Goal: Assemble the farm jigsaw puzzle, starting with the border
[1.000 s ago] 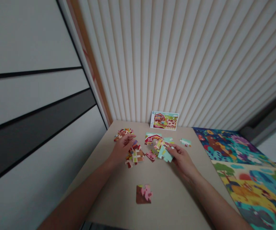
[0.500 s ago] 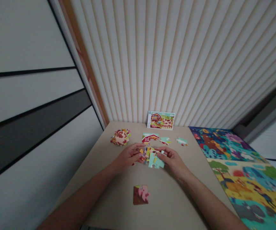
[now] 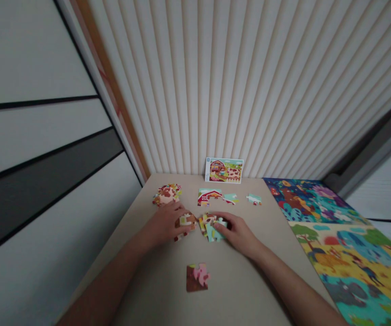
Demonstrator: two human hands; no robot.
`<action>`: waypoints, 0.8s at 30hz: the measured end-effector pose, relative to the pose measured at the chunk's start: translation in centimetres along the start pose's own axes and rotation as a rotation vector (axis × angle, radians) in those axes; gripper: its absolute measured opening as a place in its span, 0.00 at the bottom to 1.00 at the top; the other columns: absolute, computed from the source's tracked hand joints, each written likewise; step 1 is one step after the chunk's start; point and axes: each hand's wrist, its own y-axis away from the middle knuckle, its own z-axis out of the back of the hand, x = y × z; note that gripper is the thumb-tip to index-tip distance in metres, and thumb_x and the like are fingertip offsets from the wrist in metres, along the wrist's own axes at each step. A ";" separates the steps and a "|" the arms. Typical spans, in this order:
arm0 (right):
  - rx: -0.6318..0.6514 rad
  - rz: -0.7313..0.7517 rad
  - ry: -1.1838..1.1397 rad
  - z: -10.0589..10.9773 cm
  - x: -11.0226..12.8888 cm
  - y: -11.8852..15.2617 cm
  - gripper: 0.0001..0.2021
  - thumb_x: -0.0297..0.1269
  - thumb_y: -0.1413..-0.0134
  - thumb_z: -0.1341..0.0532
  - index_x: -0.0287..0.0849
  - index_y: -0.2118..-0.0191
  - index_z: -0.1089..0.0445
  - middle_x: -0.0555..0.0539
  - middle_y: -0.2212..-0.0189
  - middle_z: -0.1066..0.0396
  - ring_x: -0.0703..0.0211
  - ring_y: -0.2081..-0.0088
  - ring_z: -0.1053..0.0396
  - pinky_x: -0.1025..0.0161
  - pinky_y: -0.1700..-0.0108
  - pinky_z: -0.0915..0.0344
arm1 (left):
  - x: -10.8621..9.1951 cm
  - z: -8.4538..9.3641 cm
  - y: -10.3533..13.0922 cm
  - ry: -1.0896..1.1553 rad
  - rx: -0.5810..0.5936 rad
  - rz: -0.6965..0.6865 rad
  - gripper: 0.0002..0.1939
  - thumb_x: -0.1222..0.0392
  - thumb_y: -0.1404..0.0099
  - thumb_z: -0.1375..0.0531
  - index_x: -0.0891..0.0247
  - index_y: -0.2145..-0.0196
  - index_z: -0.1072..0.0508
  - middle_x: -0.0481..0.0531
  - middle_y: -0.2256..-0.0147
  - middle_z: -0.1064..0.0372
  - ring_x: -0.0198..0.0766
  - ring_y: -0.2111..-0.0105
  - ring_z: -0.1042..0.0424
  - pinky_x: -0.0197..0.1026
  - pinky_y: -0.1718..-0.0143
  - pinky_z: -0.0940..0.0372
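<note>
My left hand (image 3: 164,225) is at the middle left, its fingers curled over brown and cream puzzle pieces (image 3: 185,220) low over the table. My right hand (image 3: 236,230) grips several light-blue and green puzzle pieces (image 3: 215,230) between thumb and fingers. Behind my left hand lies a round pile of pieces (image 3: 167,194). Joined pieces with a red barn roof (image 3: 209,195) lie beyond both hands, with light-blue pieces (image 3: 231,198) beside them. Nearer to me sits a pink and brown piece pair (image 3: 197,277).
A farm picture card (image 3: 224,170) leans against the pleated panel (image 3: 195,90) at the back of the table (image 3: 161,280). One more light-blue piece (image 3: 254,199) lies at the right. Colourful illustrated boards (image 3: 348,258) border the table's right side.
My hands have moved apart. My left hand has gone left with some pieces under its fingers, while my right hand keeps the light-blue ones. The view has shifted slightly.
</note>
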 end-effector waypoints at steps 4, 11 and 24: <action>-0.049 0.167 0.307 -0.4 0.0 0.3 0.19 0.43 0.37 0.39 0.48 0.42 0.28 0.40 0.50 0.30 0.48 0.47 0.33 0.50 0.41 0.38 | -0.2 -0.7 0.2 0.053 0.075 0.049 0.22 0.45 0.38 0.36 0.56 0.49 0.25 0.55 0.54 0.30 0.48 0.53 0.31 0.46 0.49 0.39; -0.074 0.218 0.489 -0.3 -0.8 0.4 0.15 0.42 0.35 0.41 0.49 0.46 0.26 0.39 0.45 0.33 0.45 0.43 0.36 0.46 0.40 0.39 | -0.6 -0.9 0.3 0.309 0.037 0.193 0.18 0.49 0.45 0.32 0.59 0.60 0.27 0.50 0.62 0.28 0.43 0.64 0.31 0.40 0.64 0.38; -0.007 0.267 0.235 -1.7 1.2 0.7 0.21 0.45 0.37 0.37 0.47 0.41 0.32 0.42 0.51 0.26 0.52 0.51 0.30 0.56 0.46 0.35 | -3.1 -3.3 -1.2 1.049 -0.086 0.349 0.23 0.41 0.39 0.35 0.58 0.61 0.41 0.44 0.79 0.27 0.36 0.85 0.29 0.31 0.84 0.38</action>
